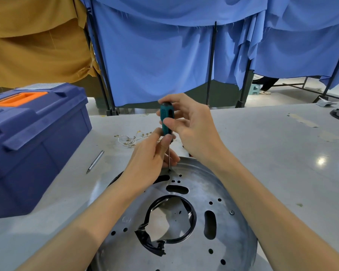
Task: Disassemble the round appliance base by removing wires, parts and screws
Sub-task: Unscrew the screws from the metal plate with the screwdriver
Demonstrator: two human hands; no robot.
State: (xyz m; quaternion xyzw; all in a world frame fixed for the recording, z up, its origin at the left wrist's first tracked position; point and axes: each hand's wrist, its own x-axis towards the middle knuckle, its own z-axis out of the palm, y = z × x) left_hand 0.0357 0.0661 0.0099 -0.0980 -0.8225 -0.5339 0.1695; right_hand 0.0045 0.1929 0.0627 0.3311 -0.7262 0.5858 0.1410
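With left hand (147, 163), pinches lower end of teal-and-black-handled screwdriver (165, 119); with right hand (194, 126), grips handle. Sets tip at far edge of round grey metal appliance base (204, 188), flat on white table (282, 153). Keep shaft upright, press down, turn slowly.

A single wide-angle view from the person's head looks forward and down, close over the table (272, 153). Both forearms (86, 222) enter from the bottom edge. The round base (235, 247) fills the lower centre, and blue curtains (155, 65) span the upper frame.
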